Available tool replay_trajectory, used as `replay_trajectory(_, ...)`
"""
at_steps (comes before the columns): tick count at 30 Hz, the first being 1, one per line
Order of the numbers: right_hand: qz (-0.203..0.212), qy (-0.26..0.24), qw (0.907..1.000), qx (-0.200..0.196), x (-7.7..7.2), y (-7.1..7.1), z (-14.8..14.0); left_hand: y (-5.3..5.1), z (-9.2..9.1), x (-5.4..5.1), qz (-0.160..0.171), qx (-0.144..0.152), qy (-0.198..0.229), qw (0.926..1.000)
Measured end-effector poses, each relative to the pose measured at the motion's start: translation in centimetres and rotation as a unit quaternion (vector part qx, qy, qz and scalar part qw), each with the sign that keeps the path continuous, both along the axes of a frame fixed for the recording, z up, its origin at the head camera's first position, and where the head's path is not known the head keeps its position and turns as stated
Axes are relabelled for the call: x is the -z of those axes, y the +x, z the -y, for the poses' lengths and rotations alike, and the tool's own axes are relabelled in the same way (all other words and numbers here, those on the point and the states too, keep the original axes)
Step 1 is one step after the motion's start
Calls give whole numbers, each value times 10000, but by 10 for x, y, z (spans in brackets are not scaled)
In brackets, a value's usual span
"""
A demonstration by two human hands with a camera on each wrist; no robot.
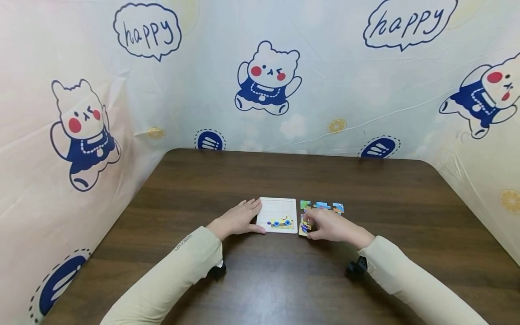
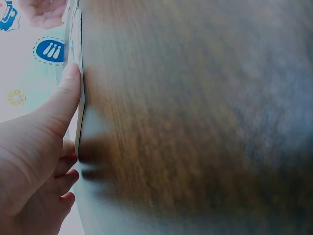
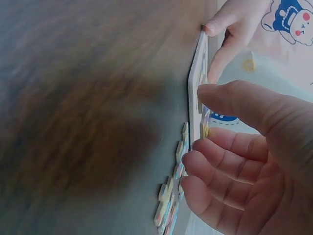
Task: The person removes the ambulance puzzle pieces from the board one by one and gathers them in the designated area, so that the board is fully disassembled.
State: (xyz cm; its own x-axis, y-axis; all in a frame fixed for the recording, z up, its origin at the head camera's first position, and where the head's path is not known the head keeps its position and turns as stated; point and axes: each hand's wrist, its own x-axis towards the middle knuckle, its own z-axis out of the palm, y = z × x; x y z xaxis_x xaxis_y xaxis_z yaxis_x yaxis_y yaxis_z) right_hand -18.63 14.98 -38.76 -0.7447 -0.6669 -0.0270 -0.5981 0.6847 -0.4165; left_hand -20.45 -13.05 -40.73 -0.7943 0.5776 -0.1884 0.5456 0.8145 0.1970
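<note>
A white puzzle tray [image 1: 277,201] lies flat on the table, with a joined picture of a yellow vehicle with blue wheels [image 1: 282,223] in its lower right part. My left hand [image 1: 237,219] rests on the tray's left side, fingers extended at the far corner and thumb at the near one. Just right of the tray, my right hand [image 1: 331,225] pinches a small jigsaw piece [image 3: 205,122] between thumb and index finger, its other fingers loosely bent. Around that hand lie several loose jigsaw pieces [image 1: 322,205], partly hidden by it in the head view.
The brown wooden table [image 1: 260,280] extends around the tray and pieces. A patterned cloth [image 1: 195,90] with cartoon bears hangs behind the table and along both sides. Dark wrist devices [image 1: 357,267] sit under both sleeves.
</note>
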Motion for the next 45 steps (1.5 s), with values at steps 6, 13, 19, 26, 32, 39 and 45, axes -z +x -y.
replay_trajectory(6, 193, 236, 9995, 55, 2, 2, -4, 0, 0, 0, 21, -27, 48, 10000)
replay_trajectory(13, 106, 219, 9996, -112, 6, 4, -5, 0, 0, 1, 23, -25, 53, 10000)
replay_trajectory(19, 126, 216, 9996, -132, 7, 4, -5, 0, 1, 2, 8, 12, 55, 10000)
replay_trajectory(26, 141, 267, 9995, -117, 7, 5, -6, 1, 0, 2, 70, 10, 59, 10000)
replay_trajectory(32, 228, 290, 9992, -167, 5, 5, -6, 1, 0, 2, 69, 84, 50, 9999)
replay_trajectory(39, 165, 239, 9996, -35, -4, 2, -5, -1, 0, 2, 79, 30, 5, 10000)
replay_trajectory(45, -151, -28, 9996, -233, -12, -3, 0, 1, 0, -1, 106, 53, 118, 9999)
